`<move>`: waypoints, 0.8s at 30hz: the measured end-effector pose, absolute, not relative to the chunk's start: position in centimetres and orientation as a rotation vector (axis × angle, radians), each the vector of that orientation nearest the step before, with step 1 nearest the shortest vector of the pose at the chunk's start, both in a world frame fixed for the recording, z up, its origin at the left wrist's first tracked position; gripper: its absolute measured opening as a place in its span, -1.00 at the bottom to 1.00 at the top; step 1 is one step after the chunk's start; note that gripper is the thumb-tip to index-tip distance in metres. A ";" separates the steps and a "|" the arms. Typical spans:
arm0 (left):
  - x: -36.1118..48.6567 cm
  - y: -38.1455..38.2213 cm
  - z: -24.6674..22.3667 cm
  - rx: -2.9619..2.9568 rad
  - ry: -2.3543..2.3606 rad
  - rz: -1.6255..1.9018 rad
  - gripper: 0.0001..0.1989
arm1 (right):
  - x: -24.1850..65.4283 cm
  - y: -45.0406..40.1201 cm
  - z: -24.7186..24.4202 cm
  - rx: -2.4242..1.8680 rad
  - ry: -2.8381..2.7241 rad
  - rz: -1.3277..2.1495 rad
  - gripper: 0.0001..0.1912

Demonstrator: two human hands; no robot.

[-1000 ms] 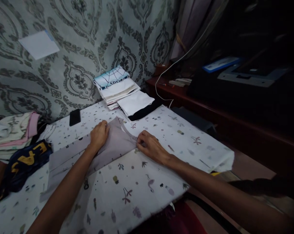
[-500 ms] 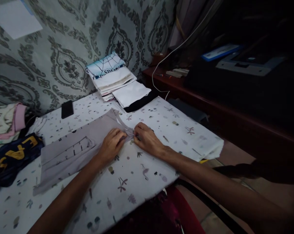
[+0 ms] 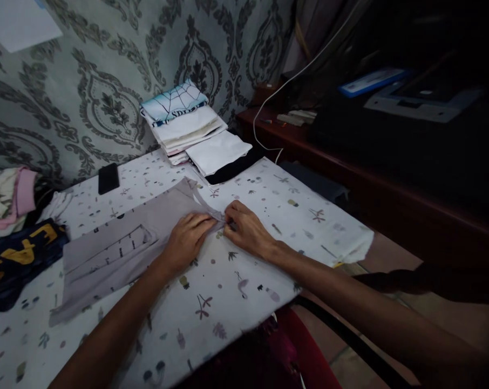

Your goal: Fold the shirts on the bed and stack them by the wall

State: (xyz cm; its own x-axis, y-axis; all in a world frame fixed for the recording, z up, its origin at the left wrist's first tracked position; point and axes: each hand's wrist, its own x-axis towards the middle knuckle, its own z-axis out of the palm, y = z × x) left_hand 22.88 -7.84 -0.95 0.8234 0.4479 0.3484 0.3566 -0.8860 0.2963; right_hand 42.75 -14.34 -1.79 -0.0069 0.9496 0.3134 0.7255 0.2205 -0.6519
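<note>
A grey shirt (image 3: 155,216) with small dark print lies spread on the patterned white cloth, its narrow neckband end pointing right. My left hand (image 3: 190,237) rests on the shirt near that end, fingers stretched out and pressing lightly on the fabric. Just to its right, my right hand (image 3: 246,229) pinches the tip of the neckband between thumb and bent fingers. The two hands are close together, with a short bit of fabric between them.
A white cloth with small prints (image 3: 212,335) covers the table. Folded clothes (image 3: 188,121) are stacked at the back. A black phone (image 3: 108,179) lies near the wall. More clothes (image 3: 21,254) sit at the left. A dark wooden desk (image 3: 301,156) stands right.
My left hand's fingers have straightened and flattened over the fabric. My right hand keeps its pinch at nearly the same spot. The view has shifted slightly.
</note>
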 end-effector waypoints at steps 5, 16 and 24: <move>22.8 -8.2 -0.9 2.866 0.695 0.487 -0.62 | 42.8 -14.4 -2.0 -1.551 -1.828 0.354 -0.89; 22.5 -8.5 -1.1 2.901 0.695 0.440 -0.61 | 42.5 -14.9 -1.7 -1.599 -2.021 0.151 -0.82; 21.3 -9.3 0.1 2.805 0.667 0.446 -0.65 | 40.7 -12.5 1.0 -1.476 -2.105 0.189 -0.79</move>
State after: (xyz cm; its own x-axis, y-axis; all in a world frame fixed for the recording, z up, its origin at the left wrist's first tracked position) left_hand 21.27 -9.26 0.10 0.8506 0.4683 0.2393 0.4003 -0.8716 0.2830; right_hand 40.67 -12.47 0.97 -0.2405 0.9020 0.3585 0.8236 0.3851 -0.4165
